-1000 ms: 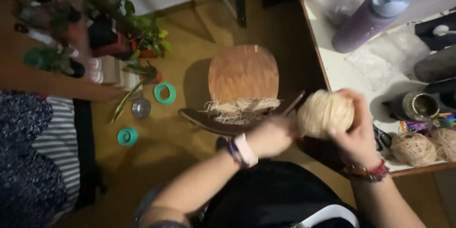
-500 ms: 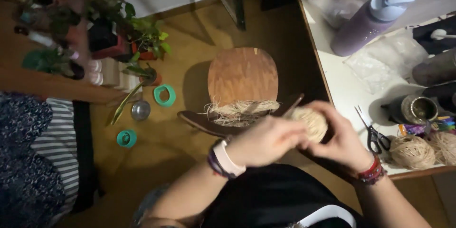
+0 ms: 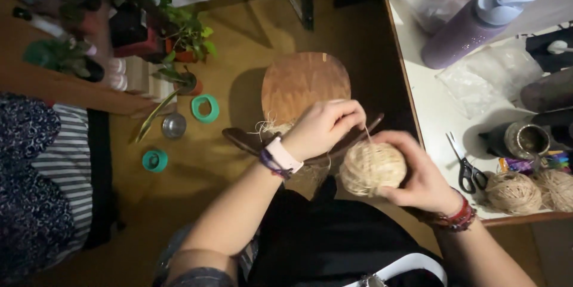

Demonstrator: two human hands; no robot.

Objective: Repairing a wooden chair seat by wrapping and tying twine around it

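While the right hand (image 3: 425, 180) cups a ball of pale fibrous twine (image 3: 373, 167) from the side and beneath, fingers curled round its rough, wound surface, the left hand (image 3: 325, 127) sits just above and to the left of it. Left fingers are closed to a pinch on a single thin strand (image 3: 367, 134) that runs down to the ball. Ball hangs over the lap, above the floor, near the table edge (image 3: 412, 126). Beneath the hands: a rounded wooden seat (image 3: 304, 84), smooth grain, with loose straw-like fibres (image 3: 271, 126) frayed across its front. On the pale tabletop: black-handled scissors (image 3: 468, 167), two more twine balls (image 3: 513, 192), coarse and tan, a dull metal pot (image 3: 526, 139), a matte purple bottle (image 3: 471, 24) with a lighter cap. On the floor to the left: two teal rings (image 3: 205, 108), a small steel cup (image 3: 173, 125), leafy potted plants (image 3: 185, 36).
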